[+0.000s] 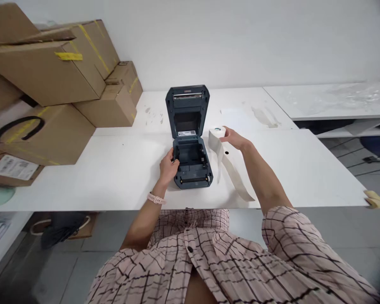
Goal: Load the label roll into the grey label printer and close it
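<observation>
A dark label printer (pixel 193 173) stands on the white table with its lid (pixel 188 105) raised, leaving the inner bay uncovered. My left hand (pixel 169 166) grips the printer's left side, thumb over the rim and the other fingers partly hidden behind it. To the right of the printer, my right hand (pixel 233 138) is closed on a white roll of labels (pixel 217 132). From that roll a loose strip (pixel 237 179) trails across the tabletop toward the front edge. The roll is beside the printer, outside its bay.
Cardboard boxes (pixel 47 71) with yellow tape are stacked at the left, a black curved strap (pixel 19 126) among them. The white table (pixel 304 169) has a small dark hole (pixel 226 153) near my right wrist. A yellowish piece (pixel 375 199) sits on its right front corner.
</observation>
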Available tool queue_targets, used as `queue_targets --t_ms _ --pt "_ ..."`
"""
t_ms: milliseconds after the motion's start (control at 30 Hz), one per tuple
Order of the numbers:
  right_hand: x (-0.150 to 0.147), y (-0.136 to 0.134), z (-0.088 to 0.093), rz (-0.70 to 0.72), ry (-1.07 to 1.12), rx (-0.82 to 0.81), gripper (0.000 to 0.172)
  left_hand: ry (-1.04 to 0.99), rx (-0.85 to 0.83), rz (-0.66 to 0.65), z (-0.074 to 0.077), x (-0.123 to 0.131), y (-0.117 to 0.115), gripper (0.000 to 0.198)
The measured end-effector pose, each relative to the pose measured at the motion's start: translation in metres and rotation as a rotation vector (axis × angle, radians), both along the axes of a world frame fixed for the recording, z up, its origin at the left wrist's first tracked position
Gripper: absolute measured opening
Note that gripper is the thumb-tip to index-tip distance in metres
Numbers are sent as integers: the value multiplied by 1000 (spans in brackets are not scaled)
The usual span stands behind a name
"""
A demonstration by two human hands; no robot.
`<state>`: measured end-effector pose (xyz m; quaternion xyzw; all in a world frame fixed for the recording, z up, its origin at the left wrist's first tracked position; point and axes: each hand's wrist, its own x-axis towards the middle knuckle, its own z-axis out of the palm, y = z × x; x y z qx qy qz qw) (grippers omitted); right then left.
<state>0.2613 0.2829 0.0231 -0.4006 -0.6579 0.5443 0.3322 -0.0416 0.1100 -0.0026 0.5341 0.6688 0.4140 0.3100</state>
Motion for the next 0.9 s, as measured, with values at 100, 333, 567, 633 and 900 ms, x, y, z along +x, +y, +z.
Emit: queue_targets --t_ms 100,333,567,633,900 --pt "-4 -25 33 106 50 90 67 -19 -32 -2 -2 -2 2 76" --pt "-92 -72 101 539 -687 483 65 -70 19 -14 2 -2 3 73" --pt "-145 -70 79 553 -1105 556 71 -125 14 -42 9 -4 2 68" --pt "-149 -67 71 563 -1127 533 71 -106 17 -44 8 -5 3 67" --pt "-114 -103 53 429 -858 704 64 7 3 -64 5 -5 3 66"
